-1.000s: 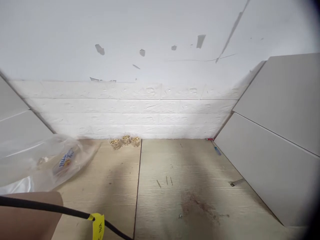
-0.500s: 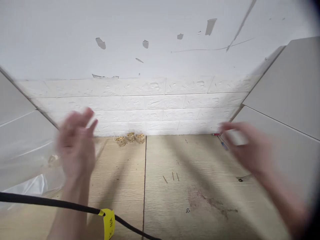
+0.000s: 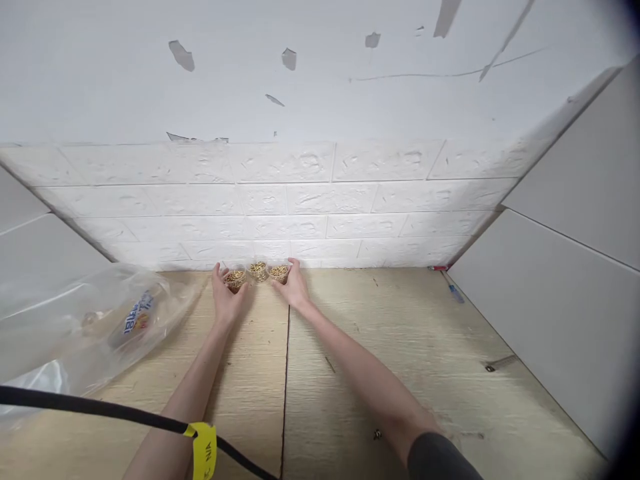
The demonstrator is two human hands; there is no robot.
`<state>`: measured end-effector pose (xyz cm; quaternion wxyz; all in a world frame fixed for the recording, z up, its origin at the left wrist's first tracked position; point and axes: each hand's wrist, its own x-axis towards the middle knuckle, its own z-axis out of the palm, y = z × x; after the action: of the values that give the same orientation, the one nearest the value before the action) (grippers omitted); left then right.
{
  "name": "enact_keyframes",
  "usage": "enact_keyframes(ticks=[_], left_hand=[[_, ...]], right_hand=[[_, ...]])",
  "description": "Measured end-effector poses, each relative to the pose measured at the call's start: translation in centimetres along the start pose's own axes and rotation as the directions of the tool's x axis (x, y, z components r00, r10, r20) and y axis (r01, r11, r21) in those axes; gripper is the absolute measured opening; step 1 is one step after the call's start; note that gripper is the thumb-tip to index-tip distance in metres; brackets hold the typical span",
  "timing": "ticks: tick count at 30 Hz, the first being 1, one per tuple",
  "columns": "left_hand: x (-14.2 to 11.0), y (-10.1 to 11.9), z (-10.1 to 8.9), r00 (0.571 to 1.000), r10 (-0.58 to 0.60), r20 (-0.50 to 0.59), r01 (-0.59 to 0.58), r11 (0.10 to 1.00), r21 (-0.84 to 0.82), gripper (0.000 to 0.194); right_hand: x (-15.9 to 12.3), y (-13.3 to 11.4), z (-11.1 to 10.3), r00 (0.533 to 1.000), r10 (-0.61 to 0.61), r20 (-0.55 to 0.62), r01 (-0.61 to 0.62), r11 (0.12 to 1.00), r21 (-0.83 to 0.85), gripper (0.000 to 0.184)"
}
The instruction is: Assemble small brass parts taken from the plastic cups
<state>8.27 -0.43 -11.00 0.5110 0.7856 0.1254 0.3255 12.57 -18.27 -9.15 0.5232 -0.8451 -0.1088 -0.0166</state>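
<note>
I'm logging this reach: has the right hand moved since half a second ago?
Yes, leftward: the right hand was well right of the board seam; now it is at the seam's far end, by the rightmost cup.

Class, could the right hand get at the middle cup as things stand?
Probably yes, if the right hand leaves the right cup: the middle cup stands close by, its front unblocked.

Chipped white wall (image 3: pixel 320 107), brick-pattern panelling (image 3: pixel 310 200), pale wood surface (image 3: pixel 415 320)
</note>
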Motion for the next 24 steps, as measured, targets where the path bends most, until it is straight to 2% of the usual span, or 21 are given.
enact_keyframes(ticks=[2, 5, 9, 12, 15, 17, 21, 24], left_hand=[[0.1, -0.1, -0.2, 0.999, -0.043, -0.002, 0.043, 0.999, -0.017, 0.087], [-0.3, 0.0, -1.3, 0.997, -0.064, 0.035, 0.065, 0.997, -0.031, 0.088], [-2.0, 0.7, -2.8, 0.996, -0.049, 0.080, 0.054, 0.997, -0.051, 0.088], [-3.7, 1.9, -2.3, 0.986, -0.031, 0.166, 0.048, 0.994, -0.102, 0.086], [-5.3, 3.5, -0.1, 0.946, 0.001, 0.324, 0.059, 0.983, -0.175, 0.084], [-6.0, 4.5, 2.2, 0.903, 0.026, 0.428, 0.070, 0.976, -0.208, 0.083], [-6.6, 5.8, 7.5, 0.840, 0.106, 0.532, 0.024, 0.972, -0.232, 0.082], [-6.8, 6.1, 10.4, 0.840, 0.136, 0.526, -0.028, 0.978, -0.208, 0.084]], right_hand=[[0.0, 0.2, -0.4, 1.000, 0.014, -0.019, -0.014, 1.000, -0.004, 0.073], [-0.9, 1.1, -2.8, 0.999, 0.014, -0.034, -0.014, 1.000, 0.008, 0.069], [-3.1, 3.4, -8.5, 0.999, 0.026, -0.037, -0.024, 0.998, 0.066, 0.056], [-4.6, 5.4, -13.0, 0.992, 0.070, -0.106, -0.061, 0.995, 0.080, 0.055], [-5.3, 7.1, -16.3, 0.979, 0.119, -0.163, -0.109, 0.992, 0.070, 0.061], [-5.3, 7.8, -17.4, 0.973, 0.131, -0.189, -0.119, 0.990, 0.070, 0.063], [-4.9, 8.6, -17.7, 0.980, 0.126, -0.156, -0.111, 0.989, 0.102, 0.072], [-4.8, 8.8, -17.5, 0.982, 0.112, -0.151, -0.094, 0.988, 0.123, 0.083]])
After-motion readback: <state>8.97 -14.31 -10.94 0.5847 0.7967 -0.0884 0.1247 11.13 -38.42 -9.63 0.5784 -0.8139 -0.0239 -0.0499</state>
